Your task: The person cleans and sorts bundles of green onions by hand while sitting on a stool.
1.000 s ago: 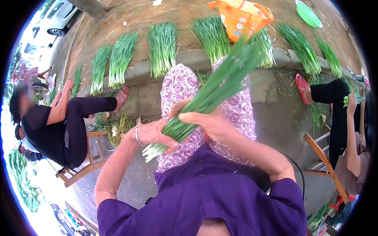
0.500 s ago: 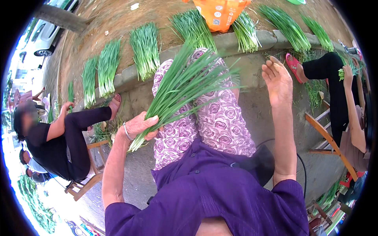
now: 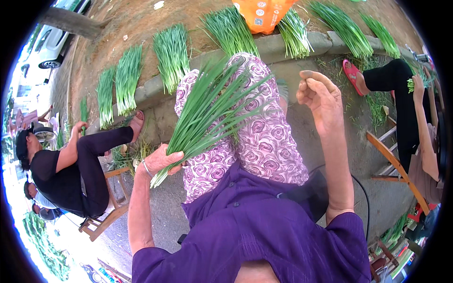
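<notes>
My left hand point(image 3: 163, 160) is closed around the pale lower ends of a bunch of green chives point(image 3: 203, 118). The leaves fan up and to the right over my patterned trousers point(image 3: 269, 141), their tips blurred by motion. My right hand point(image 3: 323, 101) is raised to the right of my knees, apart from the bunch. Its fingers are loosely curled with gaps between them, and I see nothing held there.
Several chive bundles point(image 3: 172, 56) lean along the stone curb point(image 3: 314, 45), with an orange bag point(image 3: 264, 16) among them. One person point(image 3: 61, 165) sits at left; another sits at right beside a wooden chair point(image 3: 398, 162). A black cable point(image 3: 365, 198) runs near my right arm.
My right hand has moved slightly left and up, its fingers curling from a more stretched pose. The bunch in my left hand has swung a little left and more upright.
</notes>
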### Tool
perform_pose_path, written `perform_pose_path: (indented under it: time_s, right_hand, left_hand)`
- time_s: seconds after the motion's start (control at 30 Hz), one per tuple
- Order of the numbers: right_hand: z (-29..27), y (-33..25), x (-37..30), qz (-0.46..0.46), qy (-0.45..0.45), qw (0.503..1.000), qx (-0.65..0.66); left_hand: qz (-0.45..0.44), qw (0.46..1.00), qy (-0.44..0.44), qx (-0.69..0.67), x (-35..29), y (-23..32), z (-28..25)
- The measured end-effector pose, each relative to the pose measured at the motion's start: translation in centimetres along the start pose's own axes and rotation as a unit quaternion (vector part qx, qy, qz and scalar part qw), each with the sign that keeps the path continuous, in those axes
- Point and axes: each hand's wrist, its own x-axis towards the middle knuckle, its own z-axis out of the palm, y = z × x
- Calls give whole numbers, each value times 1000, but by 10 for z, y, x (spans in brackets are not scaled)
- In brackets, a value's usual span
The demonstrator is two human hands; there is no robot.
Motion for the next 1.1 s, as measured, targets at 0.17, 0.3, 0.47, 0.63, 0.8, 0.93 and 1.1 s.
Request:
perform_pose_path:
  time_s: [0.17,0.3,0.47,0.63,0.8,0.93,1.1]
  right_hand:
    - [-1,3,1,14,6,1000,-12]
    - [5,8,0,24,-10,999,-23]
    - [14,11,0,35,-34,999,-6]
    - [29,7,0,28,-50,998,-18]
    - [49,1,25,-4,-74,994,-80]
    - [50,-3,41,-6,-78,992,-100]
    - [21,38,54,75,-18,992,-103]
  left_hand:
    - [-3,1000,15,6,-3,3,3]
    - [-19,1000,23,-2,-4,-1,-1]
    - [-14,999,41,22,-9,-2,0]
    - [2,998,61,-3,-15,-11,0]
    - [0,997,70,-23,-14,-26,-4]
    - [3,998,58,-9,-13,-20,-4]
    - [0,998,61,-25,-10,-12,-1]
